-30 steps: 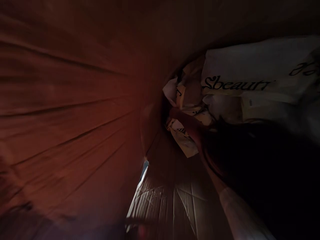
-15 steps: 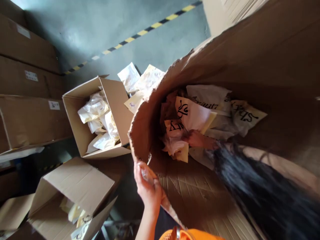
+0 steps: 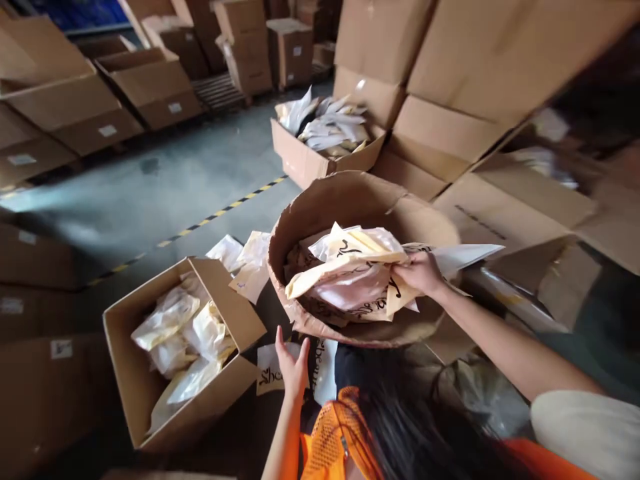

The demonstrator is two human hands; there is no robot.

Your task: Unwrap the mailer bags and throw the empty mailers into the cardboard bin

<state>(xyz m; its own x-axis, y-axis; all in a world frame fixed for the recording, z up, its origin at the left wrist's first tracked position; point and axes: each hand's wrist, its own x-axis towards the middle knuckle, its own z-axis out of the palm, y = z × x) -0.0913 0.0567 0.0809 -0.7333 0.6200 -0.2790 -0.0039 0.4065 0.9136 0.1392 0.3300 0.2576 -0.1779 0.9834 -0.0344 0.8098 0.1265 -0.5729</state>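
My right hand (image 3: 419, 272) grips a bunch of mailing bags (image 3: 350, 267), pale yellow and white with black lettering, above the mouth of a large round cardboard drum (image 3: 360, 179). Several more bags show inside the drum, partly hidden behind the bunch. My left hand (image 3: 293, 363) is held up beside the drum's near left rim, thumb and fingers apart, with nothing in it. Just behind that hand lie a bag with black print (image 3: 270, 370) and a white printed bag (image 3: 325, 370).
An open carton (image 3: 120, 360) with several bags stands at the left. Loose bags (image 3: 250, 260) lie between it and the drum. Beyond the drum is a carton full of bags (image 3: 305, 163). Striped tape (image 3: 225, 210) crosses the floor. Large cartons (image 3: 445, 140) stand at the right.
My right hand has risen from deep in the drum with a bunch of bags. My left hand has let go of the drum's rim. The view has lifted, showing more of the room.
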